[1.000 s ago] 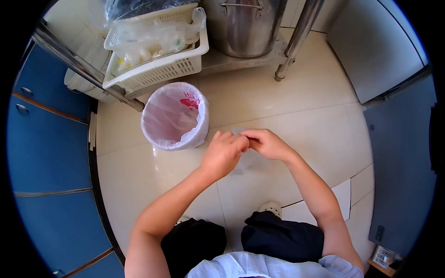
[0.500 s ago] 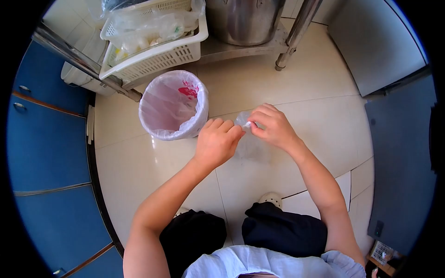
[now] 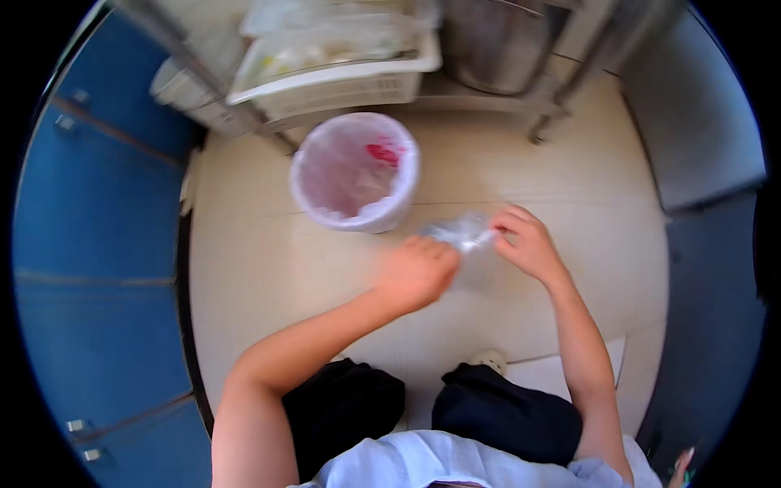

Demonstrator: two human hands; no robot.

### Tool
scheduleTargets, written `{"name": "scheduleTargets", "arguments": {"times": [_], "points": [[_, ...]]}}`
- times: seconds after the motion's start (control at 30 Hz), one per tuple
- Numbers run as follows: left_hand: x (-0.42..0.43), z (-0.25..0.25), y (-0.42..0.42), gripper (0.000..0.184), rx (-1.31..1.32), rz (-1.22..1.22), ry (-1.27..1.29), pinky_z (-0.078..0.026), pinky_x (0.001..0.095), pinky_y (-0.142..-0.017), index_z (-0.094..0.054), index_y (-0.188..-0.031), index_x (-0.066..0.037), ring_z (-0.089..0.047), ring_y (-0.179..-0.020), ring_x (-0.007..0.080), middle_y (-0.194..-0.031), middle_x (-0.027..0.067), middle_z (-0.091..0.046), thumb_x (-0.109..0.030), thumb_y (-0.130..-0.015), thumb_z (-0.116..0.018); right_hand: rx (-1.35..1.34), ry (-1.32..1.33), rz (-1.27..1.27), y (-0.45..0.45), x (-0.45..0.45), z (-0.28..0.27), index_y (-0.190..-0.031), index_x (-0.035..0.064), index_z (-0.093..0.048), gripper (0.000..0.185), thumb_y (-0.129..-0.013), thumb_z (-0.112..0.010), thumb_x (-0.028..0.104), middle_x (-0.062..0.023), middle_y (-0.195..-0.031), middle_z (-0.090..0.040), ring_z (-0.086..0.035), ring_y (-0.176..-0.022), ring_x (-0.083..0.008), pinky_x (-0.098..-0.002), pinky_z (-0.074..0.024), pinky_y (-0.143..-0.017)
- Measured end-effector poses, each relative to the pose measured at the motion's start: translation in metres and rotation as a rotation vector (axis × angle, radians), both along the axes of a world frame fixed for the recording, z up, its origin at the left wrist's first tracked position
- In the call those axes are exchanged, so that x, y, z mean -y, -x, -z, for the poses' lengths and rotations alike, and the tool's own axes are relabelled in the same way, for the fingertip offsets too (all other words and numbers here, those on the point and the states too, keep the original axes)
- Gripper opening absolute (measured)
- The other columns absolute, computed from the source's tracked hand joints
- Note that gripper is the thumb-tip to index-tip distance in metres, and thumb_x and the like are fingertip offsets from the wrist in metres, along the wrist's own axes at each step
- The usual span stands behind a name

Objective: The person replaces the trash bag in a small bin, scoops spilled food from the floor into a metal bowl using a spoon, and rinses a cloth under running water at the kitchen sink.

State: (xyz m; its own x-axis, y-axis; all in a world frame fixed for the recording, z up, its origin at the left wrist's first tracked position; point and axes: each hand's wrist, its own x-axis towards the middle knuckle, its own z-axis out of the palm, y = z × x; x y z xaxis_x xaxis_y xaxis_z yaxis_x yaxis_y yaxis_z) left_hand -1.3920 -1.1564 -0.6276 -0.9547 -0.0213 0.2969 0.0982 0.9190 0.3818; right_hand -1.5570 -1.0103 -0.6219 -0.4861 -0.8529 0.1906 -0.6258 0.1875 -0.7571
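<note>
A clear, crumpled plastic bag (image 3: 465, 233) stretches between my two hands above the tiled floor. My left hand (image 3: 421, 272), blurred by motion, is closed on the bag's left end. The fingertips of my right hand (image 3: 522, 238) pinch its right end. Just up and left of my left hand stands a round bin (image 3: 306, 180) lined with a whitish bag that has a red print inside. My hands and the plastic bag are apart from the bin.
Behind the bin, a metal shelf (image 3: 480, 103) holds a white basket (image 3: 342, 96) of bags and a large steel pot (image 3: 494, 45). Blue cabinets (image 3: 98, 342) line the left. A white bucket (image 3: 191, 96) stands back left. Part of another person's hand (image 3: 682, 465) shows at bottom right.
My hands have moved farther apart, with the plastic bag now spread between them. The view has shifted, so the bin and shelf appear farther right. Another person's hand shows more clearly at bottom right.
</note>
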Motion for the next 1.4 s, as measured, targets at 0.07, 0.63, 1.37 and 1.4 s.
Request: {"name": "scheduleTargets", "arguments": {"times": [0.07,0.63,1.37,1.4], "points": [[0.0,0.006,-0.001,0.013,-0.072,0.008,-0.059,-0.043,0.0377,-0.065,-0.054,-0.075,-0.008,-0.055,-0.07,0.026,-0.07,0.0069,-0.054,-0.016,-0.074,-0.063,-0.036,-0.016,-0.093,-0.012,0.002,-0.013,-0.093,0.005,-0.058,0.023,-0.07,-0.062,0.004,-0.0093,-0.097,-0.056,-0.056,-0.088,-0.0247,-0.0304,-0.0481,-0.071],[-0.01,-0.001,0.01,0.018,-0.105,-0.02,-0.083,-0.044,0.036,-0.061,-0.053,-0.077,-0.006,-0.056,-0.068,0.0248,-0.069,0.0067,-0.054,-0.018,-0.071,-0.065,-0.04,-0.222,-0.082,-0.024,-0.001,-0.011,-0.097,0.0021,-0.056,0.028,-0.071,-0.059,-0.006,-0.0124,-0.088,-0.052,-0.054,-0.075,-0.0269,-0.0317,-0.0462,-0.065],[-0.095,-0.111,0.114,0.086,0.261,0.431,-2.406,-0.039,0.043,-0.086,-0.018,-0.14,-0.014,-0.037,-0.11,0.0281,-0.136,0.0123,-0.026,-0.071,-0.078,-0.036,0.12,-0.228,0.13,-0.004,-0.095,-0.005,-0.107,-0.0017,-0.052,0.029,-0.078,-0.054,-0.001,-0.0068,-0.097,-0.052,-0.05,-0.087,-0.016,-0.0245,-0.0395,-0.076],[-0.1,-0.117,0.113,0.086,0.257,0.435,-2.407,-0.039,0.043,-0.086,-0.018,-0.14,-0.014,-0.037,-0.11,0.0281,-0.136,0.0123,-0.026,-0.071,-0.078,-0.036,0.13,-0.227,0.172,-0.002,-0.111,-0.009,-0.108,-0.0021,-0.051,0.03,-0.079,-0.054,-0.001,-0.0069,-0.098,-0.052,-0.05,-0.088,-0.0159,-0.0244,-0.0392,-0.078]]}}
